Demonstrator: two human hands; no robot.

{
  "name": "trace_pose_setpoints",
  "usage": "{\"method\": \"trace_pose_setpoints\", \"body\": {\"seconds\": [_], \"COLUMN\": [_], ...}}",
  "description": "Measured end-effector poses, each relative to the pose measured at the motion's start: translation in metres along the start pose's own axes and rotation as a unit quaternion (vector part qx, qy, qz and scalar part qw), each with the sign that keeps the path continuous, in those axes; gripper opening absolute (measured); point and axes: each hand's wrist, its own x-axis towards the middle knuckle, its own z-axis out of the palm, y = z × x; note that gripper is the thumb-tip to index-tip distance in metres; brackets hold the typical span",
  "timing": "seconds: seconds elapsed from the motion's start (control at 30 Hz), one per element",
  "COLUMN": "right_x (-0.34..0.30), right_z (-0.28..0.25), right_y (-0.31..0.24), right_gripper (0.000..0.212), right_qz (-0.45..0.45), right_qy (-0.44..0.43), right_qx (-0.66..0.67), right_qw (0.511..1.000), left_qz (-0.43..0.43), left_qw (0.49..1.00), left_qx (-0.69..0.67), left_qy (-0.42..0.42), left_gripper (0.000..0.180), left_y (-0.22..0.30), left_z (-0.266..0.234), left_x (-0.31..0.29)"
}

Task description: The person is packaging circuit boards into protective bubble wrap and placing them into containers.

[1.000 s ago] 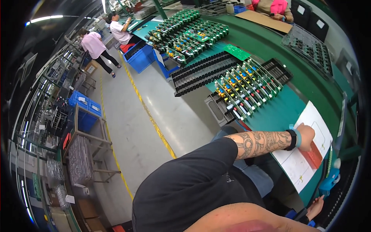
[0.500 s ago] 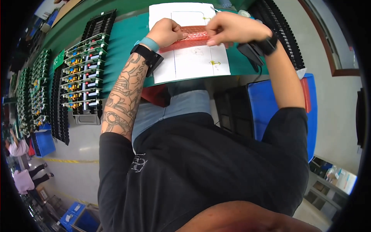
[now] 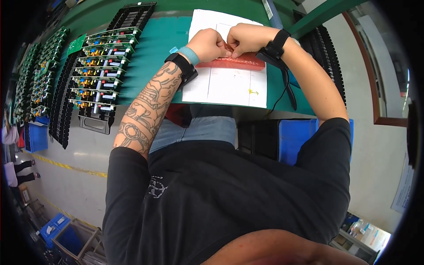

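A strip of shiny red bubble wrap (image 3: pixel 251 62) lies across a white sheet (image 3: pixel 229 86) marked with drawn lines. Above its upper edge my two hands meet, fingertips close together. My left hand (image 3: pixel 207 45) pinches the wrap near its middle, thumb and fingers closed. From the other side my right hand (image 3: pixel 246 39) pinches it too, right beside the left fingertips. A little red film shows between the two hands. Whether anything lies inside the wrap is hidden.
Left on the green bench (image 3: pixel 163 53) stands a black rack of green circuit boards (image 3: pixel 104 66), with more boards (image 3: pixel 46 73) beyond. A green post (image 3: pixel 324 17) rises at the right. A cable (image 3: pixel 279 99) hangs near the front edge; below is a blue bin (image 3: pixel 296 137).
My right hand has come in from the wrap's right part to meet my left at its middle. The wrap looks more folded. The whole view has shifted.
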Motion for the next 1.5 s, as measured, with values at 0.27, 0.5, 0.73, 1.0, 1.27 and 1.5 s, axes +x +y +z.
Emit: {"method": "trace_pose_setpoints", "body": {"seconds": [0.27, 0.5, 0.73, 1.0, 1.27, 1.5], "right_x": [0.007, 0.016, 0.018, 0.019, 0.031, 0.035], "right_z": [-0.007, -0.002, -0.002, 0.010, 0.021, 0.019], "right_y": [0.002, 0.019, 0.036, 0.055, 0.085, 0.095], "right_gripper": [0.033, 0.040, 0.047, 0.043, 0.038, 0.033], "right_qz": [0.081, 0.093, 0.077, 0.082, 0.068, 0.101], "right_qy": [-0.036, -0.034, -0.053, -0.043, -0.059, -0.095], "right_qx": [0.035, 0.046, 0.103, 0.223, 0.308, 0.372], "right_qw": [0.995, 0.994, 0.990, 0.970, 0.947, 0.918], "left_qz": [0.002, 0.013, 0.029, 0.028, 0.020, -0.003], "left_qw": [1.000, 0.999, 0.996, 0.995, 0.995, 0.993], "left_qx": [-0.015, -0.029, 0.085, 0.100, 0.093, 0.111], "left_qy": [-0.006, -0.013, 0.017, -0.007, 0.016, 0.025], "left_gripper": [0.027, 0.027, 0.046, 0.064, 0.061, 0.059], "left_y": [-0.003, -0.001, 0.011, 0.016, 0.017, 0.021], "left_z": [0.002, 0.000, 0.002, 0.001, 0.006, 0.006], "left_x": [0.002, 0.001, -0.006, -0.010, -0.011, -0.010]}}
